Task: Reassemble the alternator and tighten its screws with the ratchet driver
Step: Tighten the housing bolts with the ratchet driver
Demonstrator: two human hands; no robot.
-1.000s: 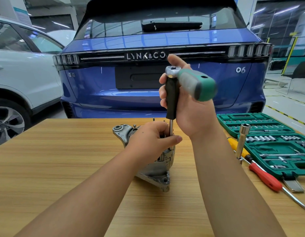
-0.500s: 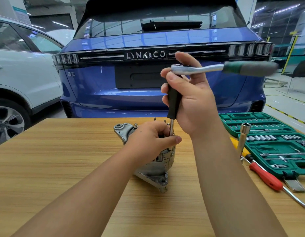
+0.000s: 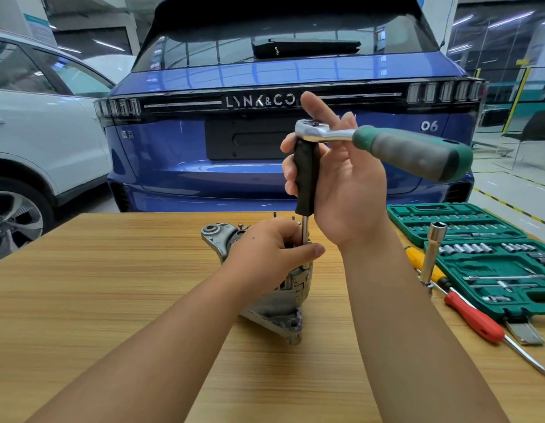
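Note:
A grey metal alternator (image 3: pixel 277 306) stands on the wooden table (image 3: pixel 97 285) at centre. My left hand (image 3: pixel 265 254) rests on top of it, fingers closed around the steel shaft of the driver and hiding the top of the housing. The ratchet driver (image 3: pixel 411 148) has a green and grey handle pointing right, a chrome head, and a black extension grip (image 3: pixel 306 178) running straight down into the alternator. My right hand (image 3: pixel 347 184) holds that black grip, with the fingers partly spread and the palm facing me.
An open green socket case (image 3: pixel 494 270) lies at the right. In front of it are a yellow-handled tool (image 3: pixel 417 257), a red-handled screwdriver (image 3: pixel 475 319) and an upright chrome socket extension (image 3: pixel 433 251). A blue car (image 3: pixel 265 141) stands behind the table, a white car (image 3: pixel 36 132) at left.
The ratchet handle swung from pointing toward me out to the right, then came back slightly nearer. My right hand's fingers opened somewhat around the black grip. My left hand stayed on the alternator.

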